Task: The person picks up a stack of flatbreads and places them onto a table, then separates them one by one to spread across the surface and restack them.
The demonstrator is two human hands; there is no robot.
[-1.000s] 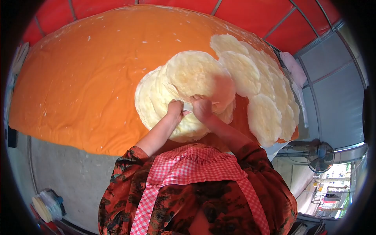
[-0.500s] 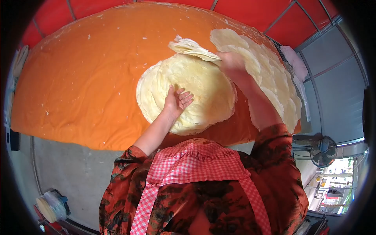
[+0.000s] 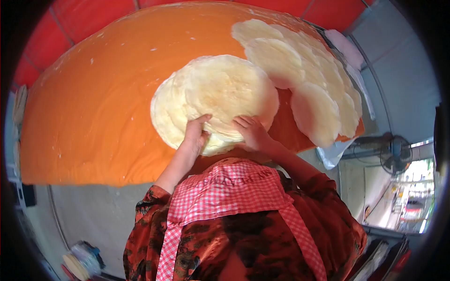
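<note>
A broad stack of thin, pale round flatbreads (image 3: 225,89) lies on the orange cloth, close in front of the body. At its near edge, my left hand (image 3: 196,133) is closed on the flatbread, thumb on top and the other fingers curled lower down. My right hand (image 3: 252,132) is at the same edge, a little to the right, with its fingers pressed together and bent on the flatbread. The undersides of both hands' grips are hidden.
Overlapping flatbread rounds (image 3: 316,114) cover the right part of the orange cloth (image 3: 93,117). A fan (image 3: 396,154) stands beyond the right edge, near a white plastic sheet (image 3: 333,153). A clear bag (image 3: 89,260) is at lower left.
My right hand has come down and left from the stack's far side to its near edge. The folded flatbread it held no longer shows. My left hand has closed at the near edge.
</note>
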